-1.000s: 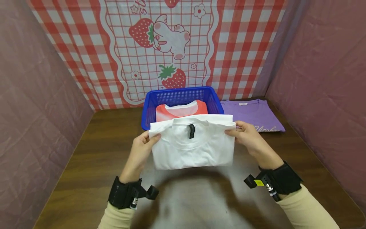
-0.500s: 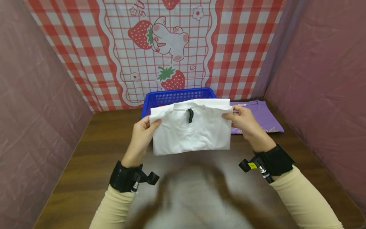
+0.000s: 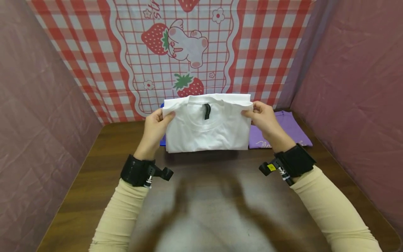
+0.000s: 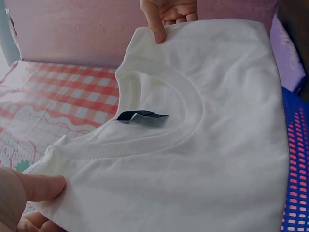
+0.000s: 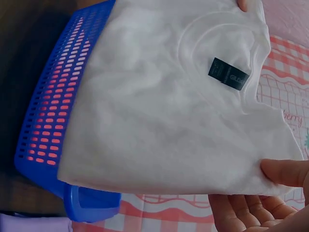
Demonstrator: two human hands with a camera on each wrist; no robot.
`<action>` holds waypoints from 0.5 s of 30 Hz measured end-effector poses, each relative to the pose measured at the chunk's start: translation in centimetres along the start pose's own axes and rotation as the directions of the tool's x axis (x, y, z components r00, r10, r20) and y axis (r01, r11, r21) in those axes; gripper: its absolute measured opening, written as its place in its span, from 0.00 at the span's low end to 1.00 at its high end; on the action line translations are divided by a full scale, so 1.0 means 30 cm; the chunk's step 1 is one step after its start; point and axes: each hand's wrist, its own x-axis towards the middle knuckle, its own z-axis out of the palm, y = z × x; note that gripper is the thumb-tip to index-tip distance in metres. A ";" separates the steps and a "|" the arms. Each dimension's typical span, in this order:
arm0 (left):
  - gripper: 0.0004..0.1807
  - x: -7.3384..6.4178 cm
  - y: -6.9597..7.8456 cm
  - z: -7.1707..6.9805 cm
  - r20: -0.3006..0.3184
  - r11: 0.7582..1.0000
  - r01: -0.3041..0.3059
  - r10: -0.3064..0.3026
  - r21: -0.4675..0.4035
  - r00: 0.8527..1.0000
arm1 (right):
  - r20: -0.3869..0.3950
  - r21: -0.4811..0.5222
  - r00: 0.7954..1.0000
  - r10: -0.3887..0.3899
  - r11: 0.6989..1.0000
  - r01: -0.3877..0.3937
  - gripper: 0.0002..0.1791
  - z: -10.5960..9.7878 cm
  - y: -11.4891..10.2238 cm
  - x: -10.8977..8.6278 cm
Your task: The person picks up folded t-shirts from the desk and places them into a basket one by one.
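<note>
Forward and away from me goes the folded white T-shirt (image 3: pixel 206 138), higher in the head view than a second ago, and it now screens nearly all of the blue plastic basket (image 5: pixel 62 104) that showed plainly back then. Both arms have stretched out with it. Left hand (image 3: pixel 154 127): pinching one shoulder corner, thumb on the front, fingers tucked behind. Right hand (image 3: pixel 263 117): same grip on the opposite corner, thumb pressed on the fabric, fingers curled at the back. So the T-shirt hangs in the air between my two hands, collar up, black neck label (image 3: pixel 207 111) facing me, right at the basket; whether the cloth touches the rim, I can't tell. Through the basket's slots, pinkish red shows, and a blue handle (image 5: pixel 79 205) juts out at its end. Over to my right, a folded purple shirt (image 3: pixel 288 127) with pale script lies on the brown wooden table (image 3: pixel 91 168), partly behind my right hand. Straight ahead hangs the red-and-white checked cloth (image 3: pixel 94 52) with strawberries, and black straps (image 3: pixel 135 171) circle both my wrists.
</note>
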 end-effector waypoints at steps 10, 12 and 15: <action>0.18 0.091 0.029 0.011 -0.049 1.000 -0.022 0.022 -0.001 0.999 | -0.080 -0.020 0.997 -0.008 1.000 0.006 0.16 0.019 -0.033 0.100; 0.18 0.110 0.026 0.013 -0.058 1.000 -0.025 0.024 -0.008 0.998 | -0.098 -0.027 0.995 -0.016 1.000 0.013 0.16 0.027 -0.031 0.126; 0.17 0.137 0.013 0.015 -0.074 1.000 -0.024 0.023 -0.007 0.997 | -0.122 -0.041 0.992 -0.036 0.999 0.031 0.16 0.042 -0.016 0.166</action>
